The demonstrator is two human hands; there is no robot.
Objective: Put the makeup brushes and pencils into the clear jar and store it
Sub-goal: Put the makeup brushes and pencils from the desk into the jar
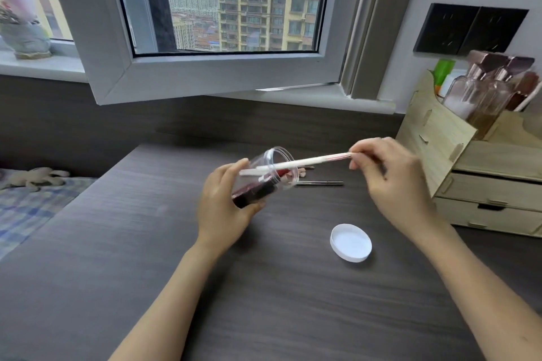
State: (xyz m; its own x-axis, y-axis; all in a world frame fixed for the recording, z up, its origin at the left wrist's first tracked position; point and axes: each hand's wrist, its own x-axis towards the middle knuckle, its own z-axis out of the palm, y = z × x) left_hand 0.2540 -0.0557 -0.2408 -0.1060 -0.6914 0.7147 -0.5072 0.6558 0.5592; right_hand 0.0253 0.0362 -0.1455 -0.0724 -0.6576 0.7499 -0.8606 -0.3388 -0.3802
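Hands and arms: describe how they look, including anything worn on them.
Both are bare. The left hand and right hand wear no gloves, and no rings, watch or bracelet show. Both forearms are uncovered down to the bottom edge of the picture, with no sleeve in view. The fingernails look short and unpainted, though the picture is slightly blurred.

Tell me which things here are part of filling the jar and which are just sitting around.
Part of the job: clear jar in the left hand; white brush in the right hand; dark pencil on the desk; white lid.

Lying about: wooden organizer, bottles, soft toy.
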